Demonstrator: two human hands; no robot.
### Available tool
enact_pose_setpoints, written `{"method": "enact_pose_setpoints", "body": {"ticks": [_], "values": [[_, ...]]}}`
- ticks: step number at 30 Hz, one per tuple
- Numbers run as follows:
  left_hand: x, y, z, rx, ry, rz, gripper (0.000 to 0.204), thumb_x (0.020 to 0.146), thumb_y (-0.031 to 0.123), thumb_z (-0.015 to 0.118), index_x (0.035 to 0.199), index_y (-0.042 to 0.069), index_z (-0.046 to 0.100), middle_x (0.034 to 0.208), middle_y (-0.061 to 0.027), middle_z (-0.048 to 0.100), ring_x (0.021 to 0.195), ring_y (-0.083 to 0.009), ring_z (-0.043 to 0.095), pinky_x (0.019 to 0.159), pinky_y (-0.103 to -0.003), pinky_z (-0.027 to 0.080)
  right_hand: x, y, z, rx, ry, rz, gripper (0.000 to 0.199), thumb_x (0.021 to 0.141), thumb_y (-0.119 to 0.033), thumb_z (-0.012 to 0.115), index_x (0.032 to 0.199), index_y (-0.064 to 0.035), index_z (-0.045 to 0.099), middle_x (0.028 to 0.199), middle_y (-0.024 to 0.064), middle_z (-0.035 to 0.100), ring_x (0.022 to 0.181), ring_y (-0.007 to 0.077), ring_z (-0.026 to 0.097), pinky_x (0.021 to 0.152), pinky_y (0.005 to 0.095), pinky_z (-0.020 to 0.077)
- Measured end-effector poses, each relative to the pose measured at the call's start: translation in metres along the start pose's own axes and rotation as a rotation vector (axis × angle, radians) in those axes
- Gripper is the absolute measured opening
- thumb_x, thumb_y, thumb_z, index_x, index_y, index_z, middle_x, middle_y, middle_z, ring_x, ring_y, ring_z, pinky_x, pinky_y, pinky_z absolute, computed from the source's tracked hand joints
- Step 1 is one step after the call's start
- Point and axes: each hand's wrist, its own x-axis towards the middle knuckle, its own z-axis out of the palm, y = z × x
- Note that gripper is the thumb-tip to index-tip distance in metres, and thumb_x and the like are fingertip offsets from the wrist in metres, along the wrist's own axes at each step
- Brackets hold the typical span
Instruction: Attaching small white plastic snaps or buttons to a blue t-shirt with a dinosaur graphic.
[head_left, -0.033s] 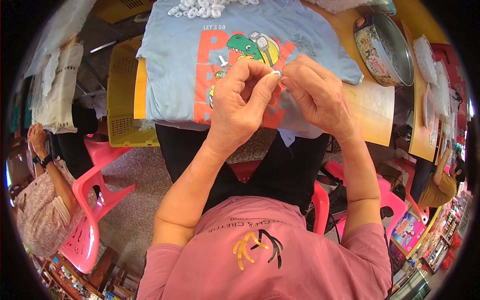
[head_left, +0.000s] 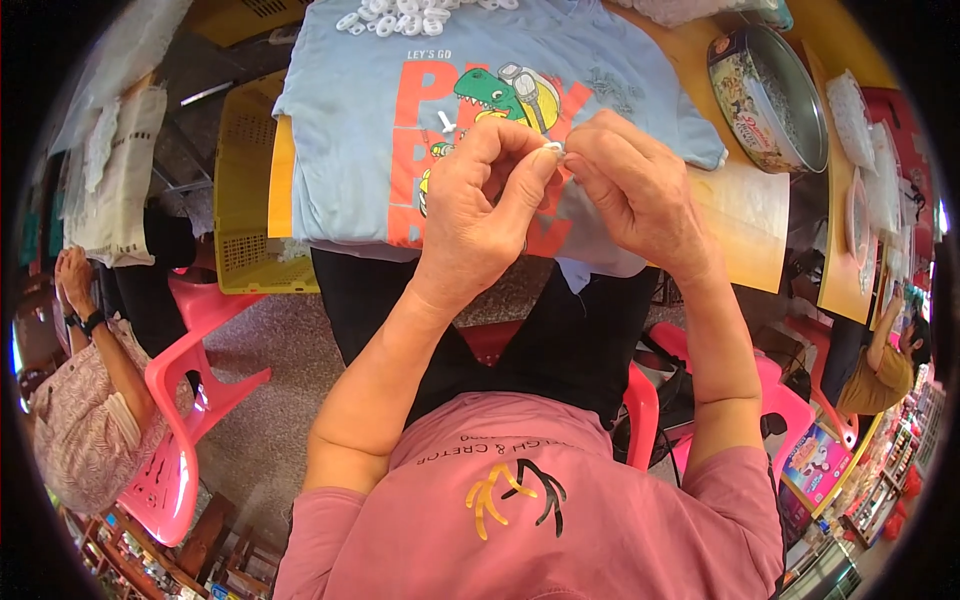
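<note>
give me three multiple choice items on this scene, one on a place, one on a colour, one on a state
1. Where does the round tin stand?
A. on the table, to the right of the T-shirt
B. on the pink chair
C. in the yellow basket

2. What colour is the T-shirt spread on the table?
A. dark green
B. light blue
C. white

3. How do the hands hold the small white piece?
A. it lies loose on the table
B. the left hand alone grips it
C. fingertips of both hands pinch it

Key: 1 A, the open tin sits on the tabletop by the shirt's right sleeve. 2 B, the cloth is light blue with an orange print. 3 C, the left hand and right hand meet at the piece above the shirt.
</note>
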Motion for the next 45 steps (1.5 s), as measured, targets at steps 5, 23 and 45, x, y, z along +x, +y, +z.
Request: {"method": "enact_pose_setpoints", "body": {"ticks": [5,23,45], "values": [[-0.002,-0.002,-0.003,0.072,-0.03,0.005,0.005,0.093,0.002,0.061,0.092,-0.001,0.056,0.081,-0.0025,0.064,0.073,-0.0055,0.061,0.064,-0.02,0.048,0.0,-0.002,-0.006,-0.014,-0.066,0.037,0.005,0.088,0.001,0.062,0.091,0.0022,0.059,0.078,0.0126,0.056,0.067,0.028,0.056,0.058,0.0343,0.0455],[-0.001,0.0,0.001,0.114,-0.026,0.027,0.004,0.092,0.001,0.06,0.092,-0.001,0.056,0.081,-0.0041,0.064,0.074,-0.0067,0.062,0.066,-0.021,0.049,0.0,0.0,-0.007,0.031,-0.112,0.061,0.004,0.089,-0.001,0.06,0.09,0.0013,0.058,0.082,0.0135,0.057,0.07,0.0327,0.055,0.062,0.0362,0.0465],[0.003,0.001,-0.002,0.009,-0.02,0.005,0.01,0.095,0.009,0.06,0.092,0.001,0.056,0.078,-0.0021,0.063,0.068,-0.0058,0.058,0.062,-0.021,0.047,0.01,-0.003,-0.023,-0.041,-0.179,0.133,0.012,0.094,-0.012,0.059,0.093,-0.0011,0.055,0.077,0.0124,0.056,0.068,0.0328,0.056,0.06,0.0389,0.044]]}}
